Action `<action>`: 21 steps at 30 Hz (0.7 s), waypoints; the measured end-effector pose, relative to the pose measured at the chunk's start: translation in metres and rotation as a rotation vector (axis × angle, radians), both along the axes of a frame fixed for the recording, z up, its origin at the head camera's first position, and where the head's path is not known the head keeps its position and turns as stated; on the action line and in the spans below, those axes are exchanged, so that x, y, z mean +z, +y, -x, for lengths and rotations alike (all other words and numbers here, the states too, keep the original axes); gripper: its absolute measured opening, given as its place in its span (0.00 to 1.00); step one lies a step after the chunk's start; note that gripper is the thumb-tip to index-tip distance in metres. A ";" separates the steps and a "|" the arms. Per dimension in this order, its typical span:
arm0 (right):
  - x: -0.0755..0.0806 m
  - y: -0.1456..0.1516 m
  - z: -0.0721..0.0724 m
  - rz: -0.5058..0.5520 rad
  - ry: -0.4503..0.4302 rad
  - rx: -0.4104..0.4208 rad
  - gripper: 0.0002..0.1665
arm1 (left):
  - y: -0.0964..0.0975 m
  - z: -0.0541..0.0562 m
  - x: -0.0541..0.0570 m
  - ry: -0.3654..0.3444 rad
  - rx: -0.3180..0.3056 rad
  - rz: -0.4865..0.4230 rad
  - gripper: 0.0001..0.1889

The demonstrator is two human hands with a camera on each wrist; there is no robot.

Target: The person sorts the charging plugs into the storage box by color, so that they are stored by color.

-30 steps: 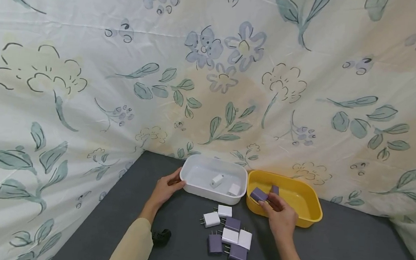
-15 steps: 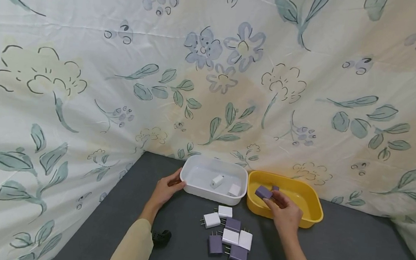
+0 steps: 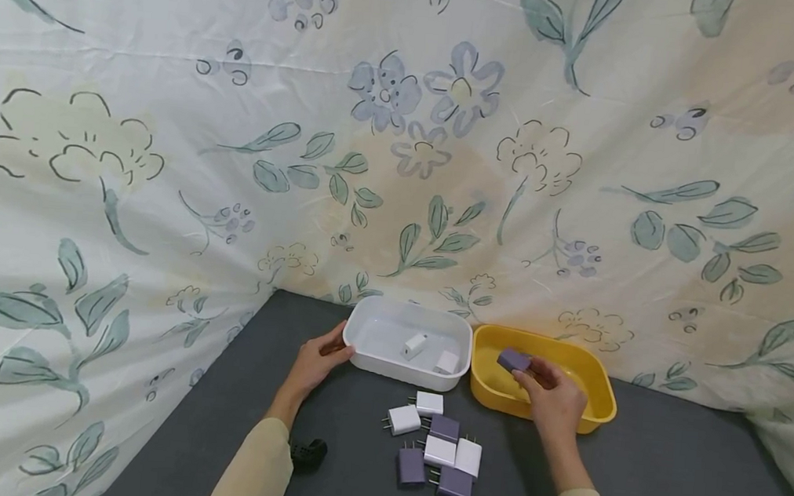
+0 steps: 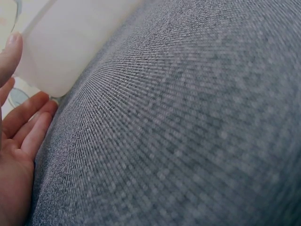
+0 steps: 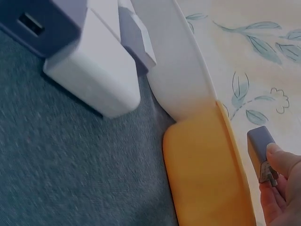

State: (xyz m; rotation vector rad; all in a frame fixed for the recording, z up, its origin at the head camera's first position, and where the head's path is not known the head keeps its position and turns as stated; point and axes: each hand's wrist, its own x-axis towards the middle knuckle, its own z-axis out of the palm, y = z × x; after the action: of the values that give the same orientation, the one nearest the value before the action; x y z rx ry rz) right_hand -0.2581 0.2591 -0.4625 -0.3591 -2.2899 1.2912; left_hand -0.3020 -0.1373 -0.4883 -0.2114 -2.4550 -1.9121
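Note:
My right hand (image 3: 557, 400) pinches a purple plug charger (image 3: 514, 359) between thumb and fingers over the yellow bin (image 3: 596, 403). In the right wrist view the charger (image 5: 260, 150) shows its metal prongs near the fingers. My left hand (image 3: 316, 363) rests at the left end of the white bin (image 3: 393, 367), thumb by the front corner, fingers fairly straight in the left wrist view. Two white chargers (image 3: 414, 346) lie inside the white bin. In front of the bins sits a loose cluster of white chargers (image 3: 404, 419) and purple chargers (image 3: 411, 467).
The two bins stand side by side at the back of the dark grey tabletop (image 3: 348, 480). A flower-patterned cloth (image 3: 404, 162) hangs right behind them and along the left. Dark wrist camera parts (image 3: 308, 453) sit by both forearms.
My right hand has moved slightly right and farther over the yellow bin, with the purple charger still pinched. Another purple charger in that bin is now hidden. My left hand has stayed still.

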 end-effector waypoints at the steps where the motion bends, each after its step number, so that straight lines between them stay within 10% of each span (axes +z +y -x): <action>1: 0.001 0.001 0.000 -0.003 0.000 0.002 0.26 | 0.000 0.000 -0.001 0.002 0.001 0.002 0.34; 21: 0.004 0.014 0.008 -0.106 -0.017 -0.040 0.27 | -0.002 0.000 0.000 -0.001 -0.015 -0.029 0.35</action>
State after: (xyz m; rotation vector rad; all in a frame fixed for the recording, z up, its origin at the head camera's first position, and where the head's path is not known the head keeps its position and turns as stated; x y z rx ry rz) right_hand -0.2665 0.2727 -0.4585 -0.3787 -2.3424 1.1456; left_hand -0.3018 -0.1392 -0.4887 -0.2287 -2.4315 -1.9518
